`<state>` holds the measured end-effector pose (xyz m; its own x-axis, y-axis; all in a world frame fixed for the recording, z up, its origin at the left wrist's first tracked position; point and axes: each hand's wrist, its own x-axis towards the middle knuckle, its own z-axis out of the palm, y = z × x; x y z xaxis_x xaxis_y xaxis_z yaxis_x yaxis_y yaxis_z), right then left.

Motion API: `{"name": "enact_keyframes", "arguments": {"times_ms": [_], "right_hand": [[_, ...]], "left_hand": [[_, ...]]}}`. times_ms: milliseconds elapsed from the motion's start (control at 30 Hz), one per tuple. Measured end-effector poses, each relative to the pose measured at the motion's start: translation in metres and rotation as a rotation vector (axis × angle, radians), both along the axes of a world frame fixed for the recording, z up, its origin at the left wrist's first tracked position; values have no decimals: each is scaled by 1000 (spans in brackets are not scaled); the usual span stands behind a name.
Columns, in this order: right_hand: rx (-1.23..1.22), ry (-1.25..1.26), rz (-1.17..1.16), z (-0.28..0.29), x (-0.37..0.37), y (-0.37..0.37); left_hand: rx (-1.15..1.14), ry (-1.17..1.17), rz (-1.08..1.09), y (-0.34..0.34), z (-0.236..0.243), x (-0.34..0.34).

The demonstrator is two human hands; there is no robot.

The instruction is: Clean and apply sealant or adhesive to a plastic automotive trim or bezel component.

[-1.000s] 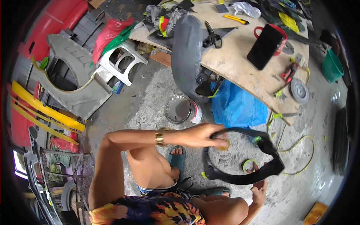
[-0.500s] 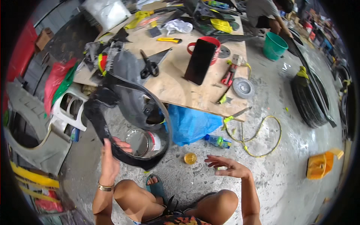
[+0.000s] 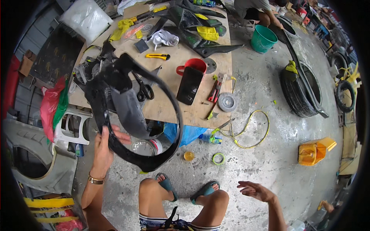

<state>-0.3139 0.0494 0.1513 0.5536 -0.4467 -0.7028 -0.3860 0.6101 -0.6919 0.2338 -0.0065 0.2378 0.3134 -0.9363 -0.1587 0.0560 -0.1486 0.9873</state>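
Observation:
A black curved plastic frame, shaped like a large open ring with a broad arm on its left, is raised in front of me. My left hand grips its lower left side, thumb on the near face and fingers behind. Through the ring show a tin can, a dark grey curved panel and black scissors on the wooden table. Off to the right, over the floor, my right hand is held with fingers stretched and nothing in them.
On the table are a phone against a red mug, a yellow cutter and red-handled pliers. Green tape and a small amber container lie on the floor. A tyre and another person are at right.
The frame has turned to show its ring more face-on. My right hand has moved right and down, away from it, uncovering the green tape. My view has shifted too.

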Motion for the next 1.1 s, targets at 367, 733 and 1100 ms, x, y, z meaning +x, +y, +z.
{"name": "enact_keyframes", "arguments": {"times_ms": [367,733,1100], "right_hand": [[400,632,-521,87,-114,274],[681,412,-713,156,-225,244],[-128,483,-298,135,-367,-68]], "left_hand": [[377,39,349,127,157,-21],[539,191,485,147,209,-166],[460,383,824,152,236,-354]]}}
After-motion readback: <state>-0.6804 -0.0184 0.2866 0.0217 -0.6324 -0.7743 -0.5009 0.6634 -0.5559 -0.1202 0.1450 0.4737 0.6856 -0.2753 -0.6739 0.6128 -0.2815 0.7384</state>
